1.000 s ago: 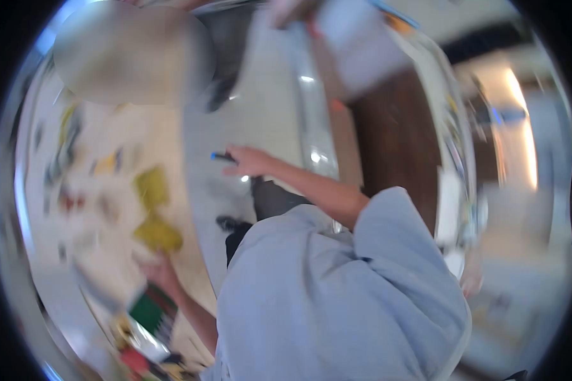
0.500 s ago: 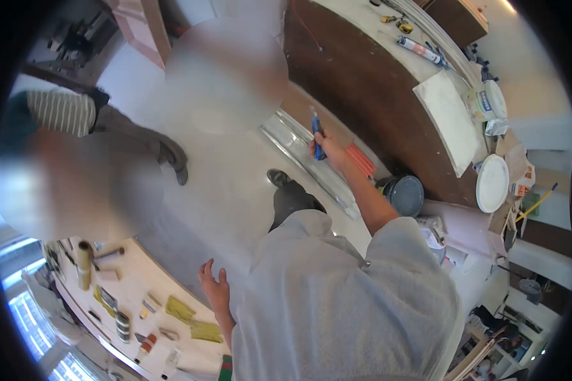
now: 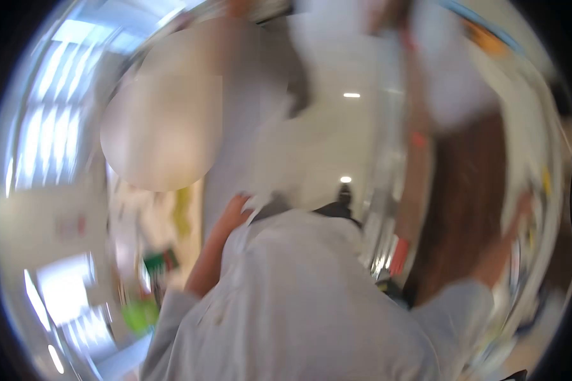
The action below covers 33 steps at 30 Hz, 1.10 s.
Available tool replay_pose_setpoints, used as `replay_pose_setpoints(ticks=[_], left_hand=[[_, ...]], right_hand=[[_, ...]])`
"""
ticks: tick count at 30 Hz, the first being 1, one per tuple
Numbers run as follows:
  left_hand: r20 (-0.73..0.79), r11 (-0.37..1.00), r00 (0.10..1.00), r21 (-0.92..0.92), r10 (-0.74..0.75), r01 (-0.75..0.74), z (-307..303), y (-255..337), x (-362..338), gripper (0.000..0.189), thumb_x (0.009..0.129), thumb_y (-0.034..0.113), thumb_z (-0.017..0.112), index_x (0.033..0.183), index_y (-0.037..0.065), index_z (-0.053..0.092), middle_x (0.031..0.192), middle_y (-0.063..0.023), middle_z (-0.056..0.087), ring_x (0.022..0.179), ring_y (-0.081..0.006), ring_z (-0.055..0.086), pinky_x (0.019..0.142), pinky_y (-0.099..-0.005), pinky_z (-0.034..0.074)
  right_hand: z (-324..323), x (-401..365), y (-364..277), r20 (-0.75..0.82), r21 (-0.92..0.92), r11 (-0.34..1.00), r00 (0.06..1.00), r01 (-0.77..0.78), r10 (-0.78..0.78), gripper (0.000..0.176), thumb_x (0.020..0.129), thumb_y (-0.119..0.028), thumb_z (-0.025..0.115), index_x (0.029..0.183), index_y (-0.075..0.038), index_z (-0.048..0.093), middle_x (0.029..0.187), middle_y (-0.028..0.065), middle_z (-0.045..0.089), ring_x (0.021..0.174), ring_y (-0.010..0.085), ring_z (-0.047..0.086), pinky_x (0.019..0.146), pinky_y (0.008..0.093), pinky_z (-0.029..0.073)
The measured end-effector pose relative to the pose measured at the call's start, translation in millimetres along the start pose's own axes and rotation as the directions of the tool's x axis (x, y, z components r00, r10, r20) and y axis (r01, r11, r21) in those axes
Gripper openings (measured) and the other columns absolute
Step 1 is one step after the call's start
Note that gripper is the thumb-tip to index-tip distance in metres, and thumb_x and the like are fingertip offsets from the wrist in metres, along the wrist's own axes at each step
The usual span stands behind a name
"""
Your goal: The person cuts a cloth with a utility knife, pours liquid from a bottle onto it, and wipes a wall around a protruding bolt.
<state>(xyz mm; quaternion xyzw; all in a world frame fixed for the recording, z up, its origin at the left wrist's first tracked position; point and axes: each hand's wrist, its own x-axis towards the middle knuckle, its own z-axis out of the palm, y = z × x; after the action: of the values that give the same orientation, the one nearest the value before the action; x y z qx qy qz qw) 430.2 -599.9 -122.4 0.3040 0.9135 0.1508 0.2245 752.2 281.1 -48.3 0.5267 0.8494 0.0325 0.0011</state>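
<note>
The right hand (image 3: 524, 206) has swung far right; the left hand (image 3: 238, 206) is near the middle. Fingers too blurry to tell.

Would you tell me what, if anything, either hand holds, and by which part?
It cannot be told: both the left hand and right hand are blurred.

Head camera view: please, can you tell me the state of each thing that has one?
Left hand: held near the waist, blurred; open or closed, cannot tell.
Right hand: stretched out to the side, too blurred to tell its grip.
Shirt: worn, with loose folds.
Window: bright with light.
Floor: shiny, with bright spots.
Shoe: on the floor.
</note>
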Motion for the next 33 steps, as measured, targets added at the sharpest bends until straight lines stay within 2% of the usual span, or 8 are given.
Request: replay_pose_setpoints(ticks=[8,11,13,15,22,26,31,33], left_hand=[[-0.143,0.657,0.649,-0.305,-0.747,0.689,71.3,-6.3,-110.3,0.036,0.089,0.017,0.075,0.124,0.009,0.074,0.123,-0.0194,0.071,0.123,-0.0388,0.064,0.108,-0.0494,0.051],[0.003,0.509,0.529,-0.266,-0.848,0.818,103.0,-8.8,-163.1,0.035,0.086,0.017,0.075,0.12,0.01,0.077,0.124,-0.0189,0.072,0.125,-0.038,0.064,0.109,-0.0487,0.051],[0.085,0.43,0.466,-0.266,-0.881,0.863,115.3,-15.6,-189.2,0.034,0.085,0.017,0.075,0.118,0.01,0.078,0.126,-0.0193,0.072,0.127,-0.0376,0.064,0.11,-0.0481,0.051],[0.015,0.387,0.411,-0.304,-0.912,0.871,109.1,-32.0,-200.7,0.033,0.084,0.017,0.075,0.116,0.01,0.079,0.124,-0.0198,0.074,0.123,-0.0381,0.066,0.108,-0.0472,0.053],[-0.356,0.521,0.381,-0.607,-0.853,0.6,20.9,-126.9,-141.8,0.032,0.087,0.017,0.073,0.116,0.005,0.079,0.114,-0.0215,0.077,0.105,-0.0355,0.074,0.095,-0.046,0.058],[-0.793,0.844,0.375,-0.302,-0.48,0.443,91.4,-262.5,-68.0,0.038,0.083,0.019,0.077,0.119,0.009,0.074,0.12,-0.0184,0.071,0.117,-0.0411,0.064,0.105,-0.0494,0.049],[-0.799,0.668,0.021,-0.488,-0.601,0.562,0.8,-220.8,-50.5,0.018,0.082,0.015,0.076,0.098,0.011,0.069,0.096,-0.0117,0.065,0.097,-0.0336,0.065,0.085,-0.0476,0.052],[-0.732,0.637,0.185,-0.404,-0.655,0.657,16.8,-234.9,-43.1,0.009,0.084,0.012,0.068,0.093,0.012,0.068,0.098,-0.0102,0.065,0.098,-0.0326,0.065,0.086,-0.0452,0.052]], right_hand=[[102.1,13.0,-34.3,-0.571,0.007,0.971,0.799,0.239,-0.192,0.026,0.103,-0.016,0.056,0.1,0.006,0.071,0.093,0.0284,0.071,0.087,0.0478,0.069,0.083,0.0553,0.058],[159.6,-109.2,-197.1,-0.383,0.463,0.752,0.871,0.47,-0.308,0.024,0.095,-0.012,0.067,0.11,0.007,0.07,0.105,0.0286,0.072,0.101,0.0436,0.071,0.091,0.0517,0.058],[219.8,-176.0,-296.1,0.08,0.69,0.698,0.938,0.192,-0.337,0.038,0.093,-0.009,0.074,0.128,0.003,0.066,0.126,0.0189,0.07,0.11,0.0318,0.071,0.097,0.0436,0.056],[254.9,-237.8,-399.4,0.082,0.958,0.245,0.668,0.153,-0.739,0.04,0.097,-0.001,0.063,0.137,0.002,0.062,0.127,0.016,0.068,0.099,0.026,0.07,0.089,0.0372,0.058],[22.3,-381.4,-599.5,0.244,0.898,0.193,-0.082,0.395,-0.966,0.032,0.104,-0.03,0.068,0.096,0.001,0.071,0.066,0.0154,0.061,0.059,0.0202,0.056,0.061,0.0394,0.047],[39.9,-389.0,-635.3,0.191,0.794,0.112,-0.07,0.597,-0.979,0.036,0.104,-0.027,0.067,0.086,0.003,0.062,0.068,0.0157,0.056,0.061,0.0233,0.053,0.062,0.0432,0.046],[41.0,-404.4,-672.1,0.319,0.856,0.243,-0.096,0.457,-0.943,0.023,0.103,-0.017,0.068,0.092,0.003,0.07,0.073,0.0078,0.067,0.064,0.013,0.063,0.057,0.0301,0.051],[19.8,-415.5,-699.0,0.31,0.834,0.171,-0.188,0.525,-0.932,0.022,0.104,-0.017,0.068,0.095,0.003,0.07,0.073,0.0072,0.067,0.063,0.0129,0.063,0.057,0.0299,0.051]])
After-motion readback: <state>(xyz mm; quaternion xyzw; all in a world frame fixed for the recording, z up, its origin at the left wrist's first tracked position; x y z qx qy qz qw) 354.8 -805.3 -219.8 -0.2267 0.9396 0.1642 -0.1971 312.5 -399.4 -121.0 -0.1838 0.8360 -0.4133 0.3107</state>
